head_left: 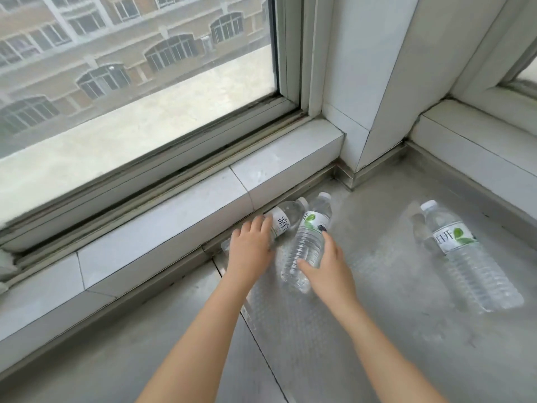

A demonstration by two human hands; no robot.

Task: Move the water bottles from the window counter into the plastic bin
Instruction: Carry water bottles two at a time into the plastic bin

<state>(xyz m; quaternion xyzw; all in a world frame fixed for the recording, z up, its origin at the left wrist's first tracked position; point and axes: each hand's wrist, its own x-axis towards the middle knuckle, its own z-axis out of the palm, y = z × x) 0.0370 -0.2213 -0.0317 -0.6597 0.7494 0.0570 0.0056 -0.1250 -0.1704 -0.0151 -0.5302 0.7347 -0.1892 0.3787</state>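
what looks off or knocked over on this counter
All three water bottles lie on their sides: one against the sill under the left hand, one gripped by the right hand, one alone at right. No spill or damage shows.

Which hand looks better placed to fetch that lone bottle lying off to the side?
Probably the right hand: the lone bottle lies on its side of the counter, though it already grips another bottle.

Two bottles (296, 228) on the counter (377, 330) beside the sill (203, 210), third bottle (465, 257) well right.
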